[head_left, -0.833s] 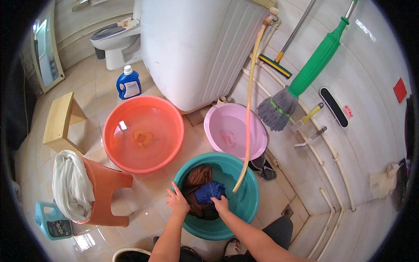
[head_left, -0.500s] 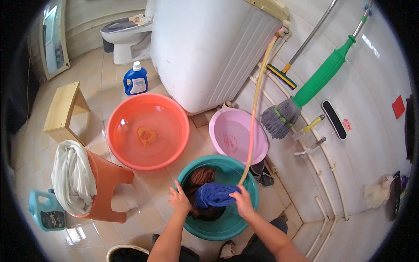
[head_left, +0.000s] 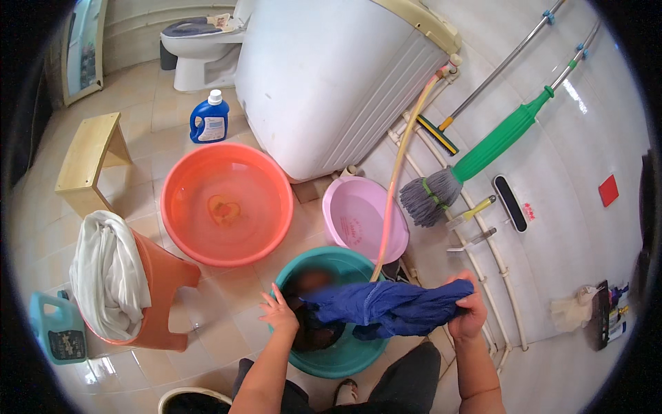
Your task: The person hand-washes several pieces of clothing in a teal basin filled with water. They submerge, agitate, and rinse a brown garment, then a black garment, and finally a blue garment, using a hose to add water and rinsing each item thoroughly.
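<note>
– Two bare hands at the teal basin [head_left: 324, 257]. State of each?

– Left hand [head_left: 279, 314]: open, fingers spread, back of the hand showing, at the basin's left rim. No hold on anything visible; contact beneath the palm hidden. Right hand [head_left: 469, 310]: fingers curled tight around one end of a blue cloth [head_left: 393, 305], out past the basin's right rim.

– Position of that cloth?

– Stretched sideways over the basin, bunched and creased, from the right hand back to the dark side of the bowl. Its left end blurred; cannot tell whether it touches the brown clothes [head_left: 317, 338] heaped inside, left.

– Anything near?

– Yellowish hose [head_left: 398, 172] running down from the wall tap, across the pink basin [head_left: 362, 207]; its lower end meets the cloth's upper edge in view, tip hidden. Pink basin just behind the teal one. Orange basin [head_left: 227, 248] farther left, water in it, blue bottle [head_left: 210, 124] standing behind.

– And left of the person?

– Orange stool [head_left: 162, 290], white cloth [head_left: 107, 276] piled on top. Teal jug [head_left: 61, 328] beside it on the tiles.
</note>
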A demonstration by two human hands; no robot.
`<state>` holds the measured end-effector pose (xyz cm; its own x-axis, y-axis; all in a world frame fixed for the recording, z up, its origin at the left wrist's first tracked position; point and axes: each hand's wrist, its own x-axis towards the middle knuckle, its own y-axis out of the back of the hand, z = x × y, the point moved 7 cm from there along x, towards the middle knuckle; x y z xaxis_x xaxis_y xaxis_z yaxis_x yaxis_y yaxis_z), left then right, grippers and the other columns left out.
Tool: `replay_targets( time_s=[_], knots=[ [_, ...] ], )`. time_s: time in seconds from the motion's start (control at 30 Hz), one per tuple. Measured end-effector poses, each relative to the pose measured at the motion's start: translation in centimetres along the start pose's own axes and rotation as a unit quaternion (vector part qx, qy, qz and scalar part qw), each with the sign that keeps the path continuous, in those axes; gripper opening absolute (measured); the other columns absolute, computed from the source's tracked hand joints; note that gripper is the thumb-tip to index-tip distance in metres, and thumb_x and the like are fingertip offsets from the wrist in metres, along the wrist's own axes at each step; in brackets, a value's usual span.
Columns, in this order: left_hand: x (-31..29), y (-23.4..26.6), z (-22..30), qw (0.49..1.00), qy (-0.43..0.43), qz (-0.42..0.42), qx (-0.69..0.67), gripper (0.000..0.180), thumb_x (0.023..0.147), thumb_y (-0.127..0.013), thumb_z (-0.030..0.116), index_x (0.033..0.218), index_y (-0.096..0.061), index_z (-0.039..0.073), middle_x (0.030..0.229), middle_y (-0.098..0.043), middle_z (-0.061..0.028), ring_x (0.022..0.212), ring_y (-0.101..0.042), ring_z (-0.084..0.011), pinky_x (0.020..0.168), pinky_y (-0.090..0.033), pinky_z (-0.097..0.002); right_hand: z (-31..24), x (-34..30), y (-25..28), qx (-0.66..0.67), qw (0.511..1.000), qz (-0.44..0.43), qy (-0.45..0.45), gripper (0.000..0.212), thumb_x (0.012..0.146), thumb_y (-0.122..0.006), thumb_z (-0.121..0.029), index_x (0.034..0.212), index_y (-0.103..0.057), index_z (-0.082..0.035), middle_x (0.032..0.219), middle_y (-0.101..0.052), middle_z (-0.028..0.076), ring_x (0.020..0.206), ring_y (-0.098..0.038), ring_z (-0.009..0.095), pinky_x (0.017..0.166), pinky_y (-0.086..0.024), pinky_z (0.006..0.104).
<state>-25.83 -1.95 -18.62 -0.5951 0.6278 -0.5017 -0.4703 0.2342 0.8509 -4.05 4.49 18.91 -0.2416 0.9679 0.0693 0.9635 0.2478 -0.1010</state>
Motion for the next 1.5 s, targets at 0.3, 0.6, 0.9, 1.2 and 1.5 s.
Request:
replay_targets(
  time_s=[0.3, 0.6, 0.9, 1.2, 1.5],
  knots=[
    [1.2, 0.5, 0.2, 0.994, -0.02, 0.039, -0.103, 0.086, 0.077, -0.063, 0.021, 0.143, -0.008, 0.019, 0.11, -0.043, -0.0139, 0.086, -0.053, -0.0268, 0.069, -0.049, -0.0382, 9.6, -1.8, -0.1, -0.175, 0.949, -0.161, -0.209, 0.028, 0.063, -0.056, -0.005, 0.092, -0.056, -0.003, 0.084, -0.053, -0.001, 0.079, -0.049, 0.008, 0.072, -0.04, 0.0221],
    [0.3, 1.1, -1.9, 0.967, -0.083, 0.018, -0.239, 0.092, 0.062, -0.064, -0.006, 0.14, -0.017, 0.011, 0.109, -0.044, -0.0224, 0.098, -0.05, -0.0403, 0.085, -0.044, -0.0413, 29.6, -7.1, 2.3, -0.408, 0.655, -0.551, -0.318, 0.035, 0.077, -0.055, -0.023, 0.107, -0.057, -0.007, 0.093, -0.06, 0.013, 0.085, -0.056, 0.025, 0.074, -0.044, 0.036],
    [-1.6, 0.6, -2.9, 0.952, -0.079, 0.083, -0.283, 0.085, 0.062, -0.056, -0.011, 0.138, -0.022, 0.007, 0.109, -0.045, -0.0254, 0.102, -0.048, -0.0407, 0.088, -0.041, -0.0418, 48.0, -6.7, 13.5, -0.549, 0.513, -0.501, -0.429, 0.084, 0.068, -0.058, -0.069, 0.111, -0.053, 0.003, 0.112, -0.055, 0.02, 0.1, -0.055, 0.034, 0.083, -0.045, 0.0406],
    [-2.7, 1.4, -1.9, 0.968, -0.025, 0.11, -0.223, 0.076, 0.064, -0.058, -0.007, 0.134, -0.03, 0.005, 0.11, -0.046, -0.0248, 0.101, -0.049, -0.0391, 0.086, -0.042, -0.0428, 51.0, -4.7, 12.2, -0.522, 0.765, -0.233, -0.297, 0.072, 0.068, -0.068, -0.049, 0.114, -0.046, 0.002, 0.112, -0.055, 0.019, 0.105, -0.053, 0.032, 0.089, -0.041, 0.0386],
    [-5.1, 0.8, 6.1, 0.952, -0.29, -0.007, -0.102, 0.066, 0.066, -0.063, 0.008, 0.128, -0.04, 0.011, 0.109, -0.054, -0.0194, 0.103, -0.049, -0.0375, 0.087, -0.043, -0.0444, 40.0, -2.7, 5.7, -0.211, 0.869, -0.295, -0.336, 0.021, 0.08, -0.053, -0.017, 0.095, -0.053, -0.002, 0.08, -0.059, 0.005, 0.073, -0.053, 0.012, 0.063, -0.041, 0.0238]
  ],
)
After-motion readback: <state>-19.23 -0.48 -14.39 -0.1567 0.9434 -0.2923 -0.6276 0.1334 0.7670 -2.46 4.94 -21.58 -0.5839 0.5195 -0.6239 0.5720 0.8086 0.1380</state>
